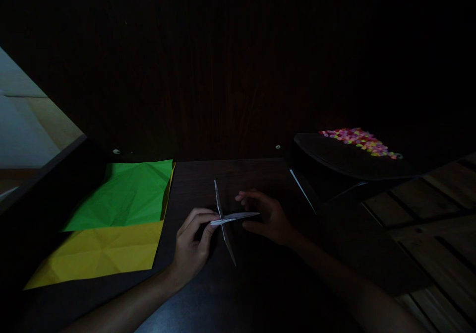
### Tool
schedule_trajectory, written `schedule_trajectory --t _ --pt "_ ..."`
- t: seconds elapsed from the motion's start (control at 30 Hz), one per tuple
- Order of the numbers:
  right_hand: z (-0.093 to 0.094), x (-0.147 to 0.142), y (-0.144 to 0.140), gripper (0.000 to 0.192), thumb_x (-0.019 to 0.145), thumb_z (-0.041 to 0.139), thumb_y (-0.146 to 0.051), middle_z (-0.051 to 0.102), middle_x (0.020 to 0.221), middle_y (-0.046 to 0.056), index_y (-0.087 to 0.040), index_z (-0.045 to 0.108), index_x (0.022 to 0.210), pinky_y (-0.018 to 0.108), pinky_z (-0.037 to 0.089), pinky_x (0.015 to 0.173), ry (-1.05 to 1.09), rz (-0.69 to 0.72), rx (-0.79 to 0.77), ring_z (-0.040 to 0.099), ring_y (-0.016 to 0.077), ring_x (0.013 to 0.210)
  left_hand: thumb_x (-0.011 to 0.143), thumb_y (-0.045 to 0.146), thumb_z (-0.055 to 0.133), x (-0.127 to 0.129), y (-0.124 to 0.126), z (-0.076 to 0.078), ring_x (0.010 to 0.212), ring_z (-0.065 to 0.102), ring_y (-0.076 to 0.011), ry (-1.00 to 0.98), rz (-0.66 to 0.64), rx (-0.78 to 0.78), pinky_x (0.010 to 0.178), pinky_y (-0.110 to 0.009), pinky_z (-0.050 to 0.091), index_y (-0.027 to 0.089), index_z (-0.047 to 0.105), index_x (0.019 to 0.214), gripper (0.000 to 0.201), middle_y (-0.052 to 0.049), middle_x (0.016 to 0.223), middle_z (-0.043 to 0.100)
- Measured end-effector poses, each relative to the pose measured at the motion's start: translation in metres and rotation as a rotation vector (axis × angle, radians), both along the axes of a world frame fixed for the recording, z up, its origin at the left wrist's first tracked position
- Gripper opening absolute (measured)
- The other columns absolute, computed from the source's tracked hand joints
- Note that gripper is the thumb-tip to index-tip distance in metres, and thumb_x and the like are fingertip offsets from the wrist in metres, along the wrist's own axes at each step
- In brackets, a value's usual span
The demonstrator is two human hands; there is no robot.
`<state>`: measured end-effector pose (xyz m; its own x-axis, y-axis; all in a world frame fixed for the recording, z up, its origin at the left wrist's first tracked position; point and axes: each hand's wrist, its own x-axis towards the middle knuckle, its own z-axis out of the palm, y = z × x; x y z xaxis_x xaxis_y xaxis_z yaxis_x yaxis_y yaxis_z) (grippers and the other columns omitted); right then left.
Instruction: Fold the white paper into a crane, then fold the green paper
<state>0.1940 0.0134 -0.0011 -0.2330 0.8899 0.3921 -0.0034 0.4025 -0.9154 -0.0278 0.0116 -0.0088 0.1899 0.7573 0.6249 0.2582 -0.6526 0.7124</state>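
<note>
My left hand (195, 241) pinches the near-left end of a folded white paper figure (238, 216) between thumb and fingers. The figure has a narrow body lying crosswise, with one thin flap pointing up and away and another pointing down toward me. My right hand (266, 216) is at the figure's pointed right end, fingers apart and curved around the tip. Whether its fingers touch the paper is hard to see in the dim light.
On the left of the dark table (201, 174) lie a creased green sheet (126, 194) and a yellow sheet (107, 251) partly under it. A dark panel (204, 75) rises behind. At the right, a dark rounded shelf (334, 157) bears many small colourful pieces (364, 142).
</note>
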Motion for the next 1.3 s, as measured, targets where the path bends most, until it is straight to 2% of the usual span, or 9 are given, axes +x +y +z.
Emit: schedule_trajectory --t 0.23,0.4,0.5,0.63,0.8,0.97,1.07,1.13,1.3 --pt "-0.008 -0.008 0.001 0.070 0.068 0.085 -0.026 0.064 0.116 0.007 -0.029 0.052 0.130 0.036 0.051 0.081 0.077 -0.006 -0.086 0.060 0.0186 0.095 0.085 0.006 0.064 0.003 -0.001 0.002 0.076 0.063 -0.0137 -0.018 -0.003 0.033 0.067 -0.024 0.052 0.018 0.066 0.091 0.013 -0.002 0.085 0.065" --pt "-0.014 -0.015 0.000 0.050 0.066 0.087 -0.033 0.062 0.108 0.005 -0.025 0.067 0.111 0.029 0.051 0.070 0.131 0.073 -0.190 0.058 0.0137 0.079 0.083 0.005 0.066 0.005 -0.003 0.005 0.071 0.064 -0.0126 -0.040 -0.049 0.037 0.061 -0.021 0.052 0.017 0.066 0.090 0.014 -0.002 0.081 0.066" --pt "-0.014 -0.021 -0.004 0.042 0.066 0.086 -0.034 0.061 0.101 0.004 -0.023 0.070 0.103 0.028 0.050 0.068 0.118 0.120 -0.206 0.058 0.0134 0.077 0.082 0.005 0.068 0.005 -0.005 0.006 0.071 0.066 -0.0133 -0.051 -0.080 0.041 0.061 -0.022 0.053 0.016 0.068 0.090 0.014 -0.002 0.080 0.068" --pt "-0.013 -0.026 -0.010 0.034 0.068 0.086 -0.033 0.064 0.092 0.002 -0.024 0.073 0.098 0.028 0.049 0.069 0.081 0.063 -0.203 0.061 0.0156 0.081 0.082 0.007 0.069 0.005 -0.008 0.005 0.071 0.068 -0.0148 -0.054 -0.127 0.032 0.062 -0.023 0.055 0.017 0.070 0.091 0.014 -0.004 0.080 0.071" --pt "-0.016 -0.028 -0.011 0.021 0.067 0.086 -0.034 0.065 0.080 0.001 -0.023 0.076 0.082 0.028 0.049 0.065 0.100 -0.014 -0.183 0.062 0.0153 0.071 0.082 0.007 0.068 0.005 -0.011 0.005 0.072 0.071 -0.0158 -0.039 -0.148 0.031 0.064 -0.024 0.058 0.018 0.073 0.092 0.016 -0.004 0.082 0.074" --pt "-0.018 -0.027 -0.010 0.040 0.069 0.083 -0.042 0.068 0.085 0.002 -0.024 0.071 0.103 0.030 0.051 0.071 0.144 -0.027 -0.311 0.064 0.0175 0.077 0.081 0.006 0.068 0.006 -0.011 0.003 0.070 0.070 -0.0154 -0.048 -0.127 0.026 0.061 -0.024 0.057 0.017 0.073 0.092 0.017 -0.004 0.080 0.073" --pt "-0.018 -0.028 -0.009 0.043 0.077 0.076 -0.045 0.069 0.091 0.003 -0.024 0.065 0.114 0.032 0.050 0.076 0.240 -0.001 -0.407 0.065 0.0180 0.082 0.080 0.005 0.069 0.007 -0.011 0.001 0.070 0.069 -0.0150 -0.051 -0.092 0.057 0.060 -0.024 0.056 0.017 0.072 0.091 0.016 -0.004 0.079 0.072" --pt "-0.020 -0.028 -0.007 0.040 0.080 0.073 -0.045 0.069 0.092 0.003 -0.024 0.065 0.113 0.032 0.050 0.077 0.293 0.015 -0.470 0.065 0.0176 0.081 0.080 0.005 0.070 0.007 -0.011 0.001 0.067 0.067 -0.0141 -0.056 -0.055 0.073 0.059 -0.024 0.055 0.017 0.071 0.089 0.015 -0.002 0.076 0.071" --pt "-0.030 -0.028 -0.005 0.032 0.074 0.077 -0.042 0.067 0.081 0.003 -0.018 0.071 0.094 0.031 0.049 0.068 0.352 0.053 -0.566 0.062 0.0170 0.073 0.080 0.004 0.069 0.007 -0.012 0.002 0.068 0.067 -0.0135 -0.042 -0.027 0.102 0.060 -0.024 0.054 0.016 0.068 0.087 0.014 -0.002 0.076 0.069"
